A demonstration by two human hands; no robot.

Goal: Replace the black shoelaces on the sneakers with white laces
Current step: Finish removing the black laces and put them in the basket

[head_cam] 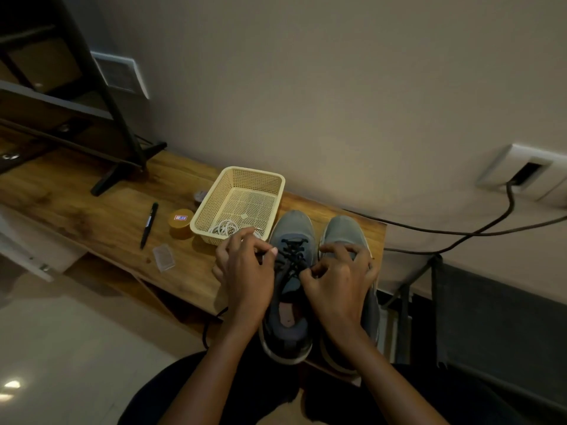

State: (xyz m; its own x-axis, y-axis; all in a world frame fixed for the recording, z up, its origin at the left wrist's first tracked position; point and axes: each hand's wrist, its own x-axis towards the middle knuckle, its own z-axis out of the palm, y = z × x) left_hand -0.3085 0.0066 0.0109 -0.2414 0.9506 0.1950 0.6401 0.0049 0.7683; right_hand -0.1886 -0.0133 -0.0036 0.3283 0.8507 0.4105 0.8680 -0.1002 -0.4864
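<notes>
Pinching the black woven shoelace from both sides, the left hand has its thumb and curled fingers closed on a strand at the outer eyelets, and the right hand curls in on the lacing from the inner side, apparently clamped on a crossing, though its fingertips are partly hidden. The lace is threaded through the grey mesh low-top sneaker, which stands toe to the wall on the brown wood-grain bench. Its heel seems to reach over the near edge. A hard tug toward the body could therefore drag the shoe off, and a crossing pulled in the wrong order would likely tighten the lacing instead of freeing it. The right palm lies over the second grey mesh sneaker just beside it, so a jerk could shove that one too; whether it is laced cannot be told. A loose end flicked leftward might catch the cream perforated plastic basket, which touches the first shoe's toe. That basket holds only a coil of white laces in its near corner. Beside it stands a round orange tub, closed, contents unseen, and a small clear plastic case lies nearer the edge, its contents too small to make out.
</notes>
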